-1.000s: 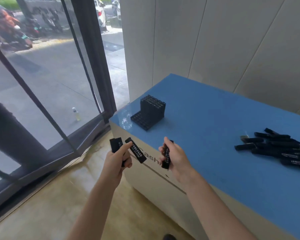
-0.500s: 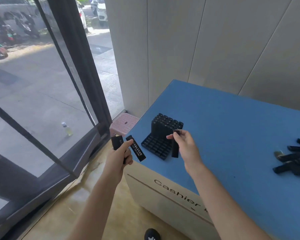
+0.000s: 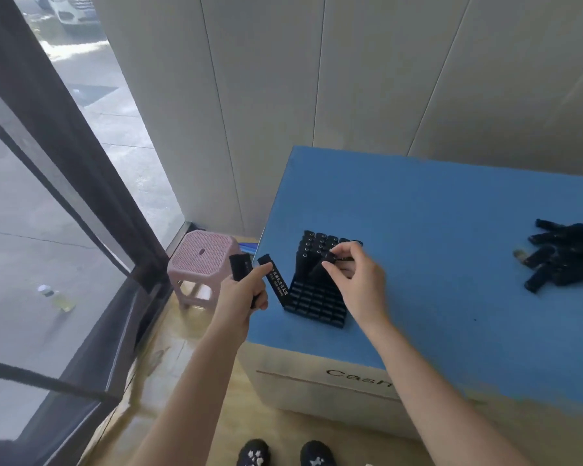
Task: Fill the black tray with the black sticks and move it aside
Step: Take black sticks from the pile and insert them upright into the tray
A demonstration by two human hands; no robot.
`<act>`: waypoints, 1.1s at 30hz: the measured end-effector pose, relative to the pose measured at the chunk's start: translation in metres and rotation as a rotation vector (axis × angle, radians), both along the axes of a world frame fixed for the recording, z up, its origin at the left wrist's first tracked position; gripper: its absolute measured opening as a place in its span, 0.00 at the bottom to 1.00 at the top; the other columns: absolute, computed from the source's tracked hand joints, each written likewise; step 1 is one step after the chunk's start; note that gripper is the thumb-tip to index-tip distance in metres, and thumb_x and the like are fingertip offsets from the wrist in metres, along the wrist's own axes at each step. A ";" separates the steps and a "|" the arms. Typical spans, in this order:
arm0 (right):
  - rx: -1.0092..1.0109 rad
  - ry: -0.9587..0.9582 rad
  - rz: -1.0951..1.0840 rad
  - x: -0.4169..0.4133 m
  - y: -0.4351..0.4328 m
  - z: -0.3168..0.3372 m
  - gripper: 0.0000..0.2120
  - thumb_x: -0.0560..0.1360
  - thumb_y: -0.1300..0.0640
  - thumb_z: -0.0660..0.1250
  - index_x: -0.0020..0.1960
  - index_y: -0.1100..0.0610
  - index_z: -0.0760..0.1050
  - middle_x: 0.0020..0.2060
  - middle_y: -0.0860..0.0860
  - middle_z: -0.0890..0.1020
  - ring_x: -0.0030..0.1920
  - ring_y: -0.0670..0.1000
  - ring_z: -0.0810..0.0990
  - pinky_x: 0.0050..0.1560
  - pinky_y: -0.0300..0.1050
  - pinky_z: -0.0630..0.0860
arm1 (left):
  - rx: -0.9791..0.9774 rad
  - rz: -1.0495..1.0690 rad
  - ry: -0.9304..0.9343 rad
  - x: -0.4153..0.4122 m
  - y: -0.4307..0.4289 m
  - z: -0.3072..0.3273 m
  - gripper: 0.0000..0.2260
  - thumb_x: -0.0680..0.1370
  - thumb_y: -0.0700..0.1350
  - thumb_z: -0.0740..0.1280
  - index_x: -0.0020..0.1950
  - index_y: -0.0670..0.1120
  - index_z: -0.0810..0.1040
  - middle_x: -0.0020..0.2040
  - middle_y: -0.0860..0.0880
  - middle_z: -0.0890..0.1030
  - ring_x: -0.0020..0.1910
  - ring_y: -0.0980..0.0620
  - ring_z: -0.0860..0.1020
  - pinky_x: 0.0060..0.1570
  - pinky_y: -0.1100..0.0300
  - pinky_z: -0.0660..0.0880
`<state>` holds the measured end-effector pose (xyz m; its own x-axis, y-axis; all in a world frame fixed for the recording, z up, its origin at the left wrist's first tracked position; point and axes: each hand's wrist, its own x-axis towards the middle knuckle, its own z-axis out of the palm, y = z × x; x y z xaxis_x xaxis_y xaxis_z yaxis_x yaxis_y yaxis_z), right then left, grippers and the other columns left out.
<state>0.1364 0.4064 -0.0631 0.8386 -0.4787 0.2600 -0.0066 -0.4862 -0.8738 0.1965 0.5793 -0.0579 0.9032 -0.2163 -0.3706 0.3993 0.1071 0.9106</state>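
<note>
The black tray [image 3: 317,306] sits near the left front corner of the blue table top [image 3: 435,230]. Its back rows hold several upright black sticks [image 3: 312,247]; its front slots show bare. My right hand [image 3: 357,280] is over the tray and pinches one black stick [image 3: 320,267] tilted at the row of standing sticks. My left hand [image 3: 241,294] hovers just off the table's left edge and grips two black sticks [image 3: 276,280], fanned apart. A loose pile of black sticks [image 3: 562,260] lies at the right edge of the view.
A pink plastic stool [image 3: 201,257] stands on the floor left of the table, by the dark window frame [image 3: 81,169]. A grey panelled wall runs behind. The table is a box with a printed front face [image 3: 317,381]. My shoes [image 3: 283,455] are below.
My right hand carried its stick from the table's front edge up to the tray and over the standing sticks. The left hand kept its two sticks. The camera view swung right and down.
</note>
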 end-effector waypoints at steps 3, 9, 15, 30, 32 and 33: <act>-0.100 0.020 -0.048 0.004 0.011 -0.007 0.07 0.71 0.62 0.71 0.47 0.58 0.75 0.41 0.44 0.80 0.41 0.44 0.81 0.45 0.35 0.78 | 0.015 -0.116 -0.001 0.017 0.011 -0.001 0.19 0.75 0.40 0.68 0.31 0.48 0.60 0.24 0.51 0.59 0.22 0.54 0.59 0.24 0.63 0.63; -0.211 0.075 -0.081 0.008 0.020 -0.004 0.06 0.71 0.62 0.72 0.45 0.60 0.75 0.40 0.46 0.80 0.40 0.46 0.81 0.46 0.38 0.79 | 0.012 -0.238 0.010 0.039 0.026 -0.003 0.16 0.75 0.40 0.67 0.33 0.48 0.63 0.25 0.50 0.60 0.23 0.53 0.60 0.27 0.60 0.62; -0.238 0.180 -0.001 0.016 0.024 0.007 0.05 0.71 0.63 0.70 0.46 0.60 0.75 0.41 0.48 0.81 0.42 0.47 0.82 0.49 0.39 0.78 | 0.010 -0.299 0.022 0.039 0.023 0.003 0.16 0.76 0.40 0.67 0.33 0.47 0.63 0.24 0.50 0.61 0.23 0.53 0.60 0.26 0.61 0.63; -0.380 0.097 -0.154 0.005 0.043 0.005 0.10 0.77 0.57 0.62 0.57 0.56 0.78 0.47 0.49 0.76 0.44 0.46 0.74 0.45 0.35 0.70 | -0.010 -0.422 0.005 0.035 0.015 0.013 0.17 0.76 0.41 0.67 0.32 0.47 0.63 0.26 0.50 0.62 0.24 0.53 0.60 0.25 0.63 0.62; -0.076 0.121 -0.107 0.000 0.047 0.010 0.11 0.79 0.56 0.59 0.56 0.54 0.78 0.45 0.47 0.78 0.38 0.42 0.75 0.42 0.33 0.72 | -0.023 -0.468 0.005 0.034 0.013 0.015 0.14 0.76 0.41 0.68 0.33 0.47 0.66 0.26 0.50 0.63 0.24 0.54 0.60 0.24 0.63 0.61; 0.087 0.166 -0.063 -0.002 0.050 0.013 0.12 0.80 0.55 0.58 0.56 0.54 0.78 0.44 0.47 0.80 0.36 0.41 0.76 0.41 0.33 0.73 | -0.031 -0.491 0.009 0.033 0.012 0.015 0.13 0.76 0.41 0.67 0.34 0.47 0.66 0.27 0.50 0.64 0.24 0.54 0.60 0.24 0.63 0.61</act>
